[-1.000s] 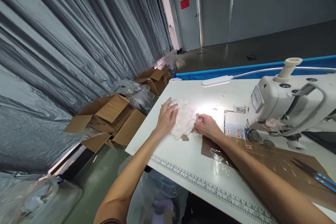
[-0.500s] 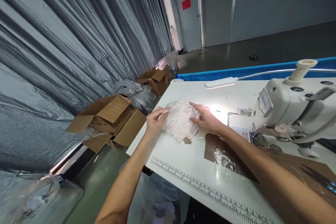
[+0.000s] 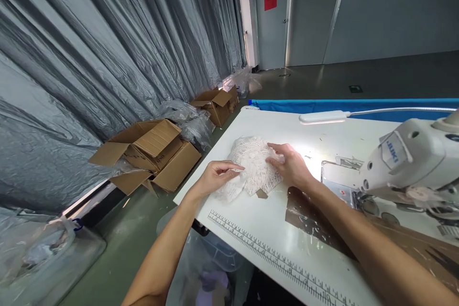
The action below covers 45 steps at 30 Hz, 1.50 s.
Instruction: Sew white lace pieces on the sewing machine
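— So, where is the white lace [image 3: 255,160] laid?
— On the table [image 3: 270,213], left of the sewing machine [image 3: 419,160].
— And held how?
— Its left part is pinched in the left hand [image 3: 217,176]; its right edge is touched by the right hand [image 3: 292,165], thumb and fingers parted.

We have the white lace [image 3: 256,162] lying rumpled on the left part of the white table [image 3: 251,215], its layers overlapping. The fabric is openwork, pierced with many small holes; we see a sheerer part spread toward the near left, while the near right side ends in a finely patterned, uneven edge
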Available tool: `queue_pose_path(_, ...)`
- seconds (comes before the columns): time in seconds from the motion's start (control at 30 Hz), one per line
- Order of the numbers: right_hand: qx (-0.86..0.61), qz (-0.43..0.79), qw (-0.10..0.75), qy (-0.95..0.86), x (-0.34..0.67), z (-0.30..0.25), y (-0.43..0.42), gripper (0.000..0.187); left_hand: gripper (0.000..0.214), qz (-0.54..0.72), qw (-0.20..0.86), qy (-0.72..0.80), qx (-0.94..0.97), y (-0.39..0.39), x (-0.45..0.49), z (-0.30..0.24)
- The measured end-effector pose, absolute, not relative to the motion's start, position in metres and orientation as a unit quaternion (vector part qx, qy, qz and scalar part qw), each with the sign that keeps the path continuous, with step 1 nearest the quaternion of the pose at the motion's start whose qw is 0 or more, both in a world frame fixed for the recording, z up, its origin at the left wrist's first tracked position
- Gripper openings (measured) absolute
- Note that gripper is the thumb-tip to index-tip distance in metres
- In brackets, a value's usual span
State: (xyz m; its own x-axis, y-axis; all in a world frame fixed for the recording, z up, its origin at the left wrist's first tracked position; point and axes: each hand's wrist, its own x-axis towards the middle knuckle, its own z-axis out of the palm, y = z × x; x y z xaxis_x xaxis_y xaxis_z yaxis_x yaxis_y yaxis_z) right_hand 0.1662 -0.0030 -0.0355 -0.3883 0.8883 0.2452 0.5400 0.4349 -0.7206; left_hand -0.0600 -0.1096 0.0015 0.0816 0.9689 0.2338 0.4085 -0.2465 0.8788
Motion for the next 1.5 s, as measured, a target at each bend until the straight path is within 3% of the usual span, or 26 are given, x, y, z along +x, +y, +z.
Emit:
queue_pose_path(0.2,-0.507,0.259,0.271,-0.776,0.169,-0.033,-0.006,0.048,0.029,0.415,0.318,0.518,0.677,-0.108,-0.056,0.002)
queue_pose_path(0.27,-0.524,0.253,0.259,-0.771,0.173,-0.032,-0.006,0.042,0.029,0.42,0.314,0.523,0.672,-0.11,-0.058,0.0)
queue_pose_path(0.4,-0.531,0.245,0.241,-0.775,0.184,-0.029,-0.01,0.01,0.028,0.43,0.319,0.518,0.667,-0.115,-0.061,-0.002)
queue_pose_path(0.53,-0.507,0.259,0.247,-0.784,0.193,-0.021,-0.022,0.009,0.026,0.42,0.329,0.515,0.671,-0.127,-0.052,0.003)
queue_pose_path(0.7,-0.414,0.451,0.287,-0.737,0.195,-0.005,-0.053,0.017,0.019,0.367,0.372,0.445,0.727,-0.15,-0.018,0.021)
queue_pose_path(0.8,-0.306,0.599,0.25,-0.696,0.194,0.006,-0.076,0.026,0.015,0.396,0.315,0.415,0.756,-0.156,-0.001,0.026)
queue_pose_path(0.9,-0.259,0.663,0.198,-0.674,0.196,0.015,-0.096,0.031,0.015,0.455,0.255,0.419,0.743,-0.154,0.004,0.022)
queue_pose_path(1.13,-0.242,0.648,0.148,-0.707,0.2,0.008,-0.104,0.04,0.027,0.379,0.398,0.519,0.655,-0.163,-0.001,0.002)
queue_pose_path(1.23,-0.24,0.632,0.126,-0.726,0.197,0.0,-0.088,0.033,0.033,0.333,0.453,0.518,0.645,-0.162,-0.006,-0.001)
queue_pose_path(1.33,-0.268,0.597,0.195,-0.731,0.183,-0.002,-0.064,0.027,0.033,0.366,0.412,0.524,0.649,-0.144,-0.016,0.001)
queue_pose_path(1.5,-0.444,0.438,0.366,-0.69,0.151,0.004,-0.023,0.032,0.028,0.352,0.157,0.637,0.668,-0.09,-0.036,0.016)
